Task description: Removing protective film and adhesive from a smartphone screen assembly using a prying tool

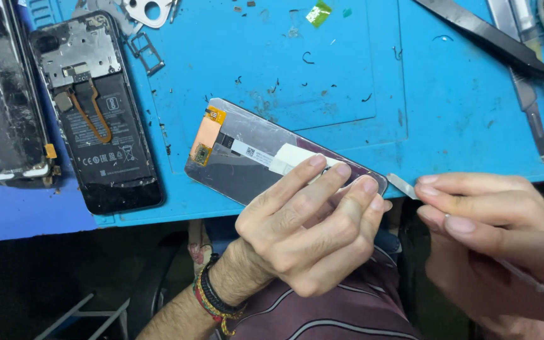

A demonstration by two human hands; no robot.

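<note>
Replacement screen panel [247, 154], back side up, lying slantwise at the front edge of the blue mat [347, 82], right end poking just past that edge. Thin, flat, stiff glass w/ a metallic back; prob. light, and fragile — likely to crack if flexed or levered hard. Orange flex cable [208, 133] at the left end, soft and easy to tear, so no grip there. White label strip [284, 157] across the middle.

Left hand [306, 230] flat on the panel's right half, fingers [322, 182] spread and pressing down, pinning it against the mat. Right hand [486, 217] pinching a thin metal blade tool [403, 185] btw thumb and forefinger, tip just beside the panel's right corner; contact w/ the edge hard to tell, maybe touching.

Best hold, by judgement: long edges, or flat palm pressure as now; keep off the corners, the cable and the glass face. Smooth back prob. slippery under fingers.

Elsewhere: opened phone body [99, 119] w/ battery exposed at the mat's left edge, cracked old screen [1, 94] beside it, black tweezers [492, 41] at the top right corner.
</note>
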